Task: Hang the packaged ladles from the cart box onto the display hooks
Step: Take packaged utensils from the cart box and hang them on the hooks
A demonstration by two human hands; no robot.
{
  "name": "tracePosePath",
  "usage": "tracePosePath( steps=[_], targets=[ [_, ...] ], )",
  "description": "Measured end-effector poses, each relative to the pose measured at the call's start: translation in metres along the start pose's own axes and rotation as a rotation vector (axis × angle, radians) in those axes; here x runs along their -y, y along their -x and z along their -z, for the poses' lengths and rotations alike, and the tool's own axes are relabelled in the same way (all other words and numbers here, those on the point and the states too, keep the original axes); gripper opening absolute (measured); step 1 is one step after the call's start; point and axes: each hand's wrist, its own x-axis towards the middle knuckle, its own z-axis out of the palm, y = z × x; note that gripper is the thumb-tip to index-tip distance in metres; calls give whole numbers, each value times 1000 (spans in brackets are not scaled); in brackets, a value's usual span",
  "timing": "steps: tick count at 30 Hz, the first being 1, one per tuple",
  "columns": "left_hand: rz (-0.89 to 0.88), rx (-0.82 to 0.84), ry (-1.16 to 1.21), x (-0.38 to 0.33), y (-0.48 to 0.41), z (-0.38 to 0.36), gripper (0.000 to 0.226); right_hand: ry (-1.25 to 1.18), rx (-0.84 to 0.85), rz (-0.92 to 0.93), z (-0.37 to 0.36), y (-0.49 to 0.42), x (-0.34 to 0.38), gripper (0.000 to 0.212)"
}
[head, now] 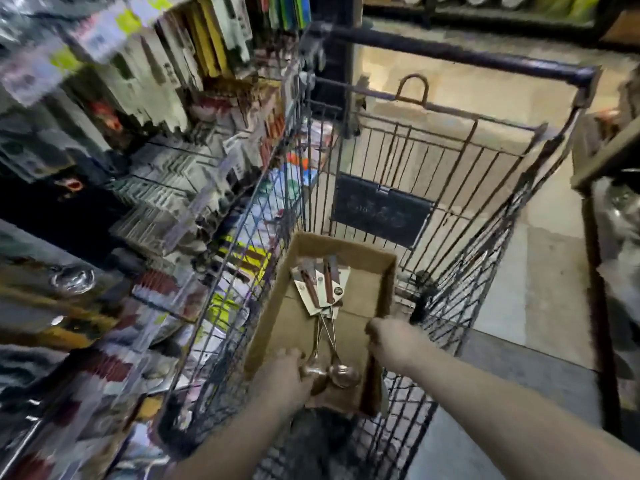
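Head view: arms outstretched, left hand [288,373] grips the ladles [341,374], right hand [387,338] holds the box rim [389,282].

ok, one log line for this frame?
left hand: on ladles, grip unclear | right hand: grips box wall | ladles: in box

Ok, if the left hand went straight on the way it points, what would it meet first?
The left hand points into the brown cardboard box; first in line are the copper-coloured metal ladle bowls right at its fingertips, probably already touching, though blur hides contact.
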Motion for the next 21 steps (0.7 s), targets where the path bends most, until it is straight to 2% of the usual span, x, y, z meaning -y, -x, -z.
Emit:
tracePosePath(
  steps=[5,9,11,17,21],
  targets=[
    [3,118,101,2,-87,-25,37,-14,90,-98,-35,-77,-1,33],
    [48,197,366,9,-143,-51,45,-109,132,-162,-64,-128,-4,33],
    [72,195,399,12,-167,-66,47,-196,164,-188,-80,-151,-5,34],
    [140,239,551,10,-215,-101,33,-387,185,-188,-130,-203,-1,29],
    [151,143,606,3,-230,-111,24,-476,116,-255,-150,-222,1,32]
  ],
)
